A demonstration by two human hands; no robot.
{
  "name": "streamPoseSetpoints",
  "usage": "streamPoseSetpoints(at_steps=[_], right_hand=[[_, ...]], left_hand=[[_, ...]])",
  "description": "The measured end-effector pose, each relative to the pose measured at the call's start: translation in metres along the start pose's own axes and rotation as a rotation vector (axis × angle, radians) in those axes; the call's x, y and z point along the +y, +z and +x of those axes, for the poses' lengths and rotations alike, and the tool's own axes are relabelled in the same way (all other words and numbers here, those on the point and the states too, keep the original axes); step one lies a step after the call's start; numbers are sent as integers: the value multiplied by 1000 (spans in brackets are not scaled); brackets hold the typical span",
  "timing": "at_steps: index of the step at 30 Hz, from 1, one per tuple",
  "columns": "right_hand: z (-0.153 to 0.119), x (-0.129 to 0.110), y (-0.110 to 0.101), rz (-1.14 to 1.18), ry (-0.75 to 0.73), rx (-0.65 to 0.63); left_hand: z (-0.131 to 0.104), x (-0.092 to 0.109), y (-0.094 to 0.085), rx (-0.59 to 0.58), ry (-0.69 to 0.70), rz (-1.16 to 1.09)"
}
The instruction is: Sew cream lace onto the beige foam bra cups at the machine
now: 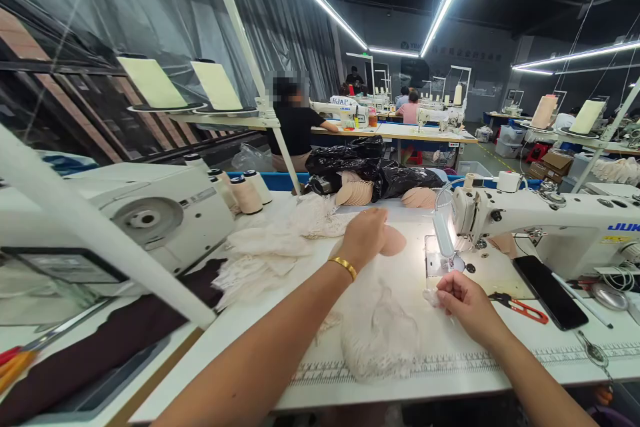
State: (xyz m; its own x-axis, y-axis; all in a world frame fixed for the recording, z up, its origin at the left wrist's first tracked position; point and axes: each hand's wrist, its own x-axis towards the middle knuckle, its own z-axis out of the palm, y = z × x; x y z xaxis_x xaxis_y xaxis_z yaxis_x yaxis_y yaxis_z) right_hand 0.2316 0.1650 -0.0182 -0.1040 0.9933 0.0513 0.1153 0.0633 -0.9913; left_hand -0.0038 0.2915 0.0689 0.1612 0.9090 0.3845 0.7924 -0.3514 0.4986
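My left hand point(367, 235), with a gold bracelet at the wrist, is stretched over the middle of the table. Its fingers are closed at the edge of a beige bra pad point(394, 241); the fingertips are partly hidden. Close to the needle plate, my right hand point(463, 300) pinches a small end of white lace fabric point(430, 296). A sheer white lace piece point(380, 330) lies spread on the table between my forearms. Just beyond my right hand stands the white sewing machine point(555, 217) with its lamp lit.
White lace pieces point(265, 250) are heaped left of my hand. Stacked beige pads point(354, 192) and black plastic bags point(400, 177) line the back edge. Orange-handled thread snips point(527, 310) and a black phone point(550, 292) lie right. Thread cones point(247, 195) stand at left; a co-worker point(295, 123) sits ahead.
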Motion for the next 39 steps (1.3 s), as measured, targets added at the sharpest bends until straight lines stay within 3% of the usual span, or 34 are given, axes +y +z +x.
streamPoseSetpoints(at_steps=[3,6,10,13,16,20,23,25,29,32,34,36,39], right_hand=[[1,-1,1,15,5,6],[1,-1,1,34,13,8],[-3,-2,-2,48,9,7],[-5,-2,-4,65,-3,6],[-5,0,-3,83,-10,12],[-6,-1,0,72,-33,56],[-13,-12,4,-23,-102,60],[-20,-24,5,-135,-194,29],[-35,-50,5,-376,-435,-69],[-42,-64,0,-496,-548,-121],[-44,-70,-5,-585,-605,-104],[-43,-76,-7,-698,-678,-38],[-36,-88,-7,-841,-836,113]], left_hand=[[-18,9,-16,43,-93,-129],[-50,18,-23,-56,-105,-298],[-84,29,-15,-211,-198,-569],[-93,34,-7,-220,-245,-598],[-94,34,-6,-222,-196,-488],[-94,32,-19,-348,-90,-248],[-93,37,-35,-301,65,-150],[-90,44,-41,-334,213,-186],[-75,58,-36,-637,517,-372],[-61,59,-24,-848,545,-457],[-55,57,-20,-921,516,-448],[-52,55,-21,-884,514,-376],[-52,56,-32,-657,547,-253]])
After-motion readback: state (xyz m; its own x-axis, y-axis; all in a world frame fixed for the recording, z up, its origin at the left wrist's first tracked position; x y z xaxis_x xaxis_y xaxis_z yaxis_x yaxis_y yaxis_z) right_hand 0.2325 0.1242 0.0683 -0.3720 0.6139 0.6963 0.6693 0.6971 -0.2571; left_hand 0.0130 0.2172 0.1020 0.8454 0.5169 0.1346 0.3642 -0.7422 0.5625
